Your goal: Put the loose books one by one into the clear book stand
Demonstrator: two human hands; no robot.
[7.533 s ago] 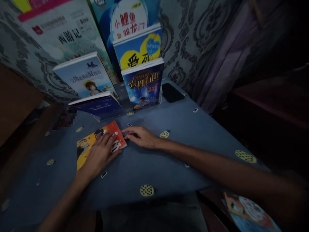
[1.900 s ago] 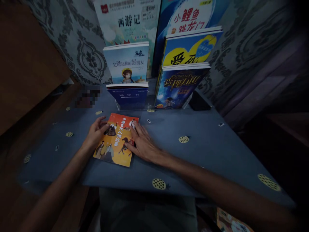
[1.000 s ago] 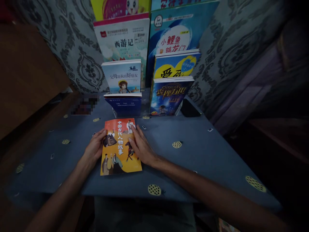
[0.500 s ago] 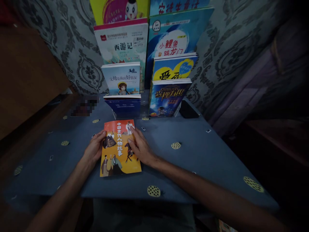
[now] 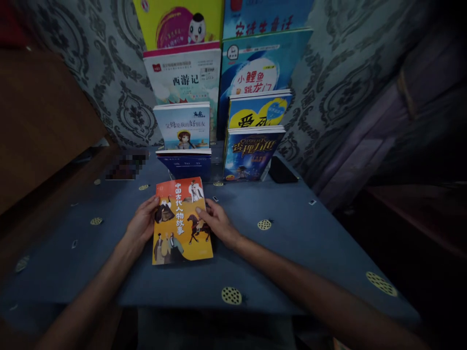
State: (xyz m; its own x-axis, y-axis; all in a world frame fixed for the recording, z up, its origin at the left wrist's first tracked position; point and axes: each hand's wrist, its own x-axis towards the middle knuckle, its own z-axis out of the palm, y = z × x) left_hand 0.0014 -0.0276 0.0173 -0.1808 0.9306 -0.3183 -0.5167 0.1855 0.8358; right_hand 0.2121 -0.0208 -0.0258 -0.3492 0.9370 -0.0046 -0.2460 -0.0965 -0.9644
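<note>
An orange and yellow book (image 5: 182, 221) with white Chinese lettering and drawn figures faces up between my hands, over the near part of the table. My left hand (image 5: 143, 219) grips its left edge, thumb on the cover and the other fingers hidden beneath. On the right edge, my right hand (image 5: 221, 224) is closed too, thumb lying on the cover beside the horse drawing. Just behind the book's top edge stands a dark blue book (image 5: 186, 165) in the front left of a stepped row. To its right is a blue book with gold lettering (image 5: 251, 153).
Taller books rise behind in two columns, among them a white one (image 5: 184, 73) and a teal one (image 5: 268, 58). A black flat object (image 5: 282, 170) lies right of the stand. A blue cloth with pineapples (image 5: 292, 253) covers the table; patterned wallpaper (image 5: 134, 114) is behind.
My right hand has slid down and outward along the book's right edge, uncovering the white-robed figure and the horse. The book's top edge is slightly raised. The view has tilted up a little.
</note>
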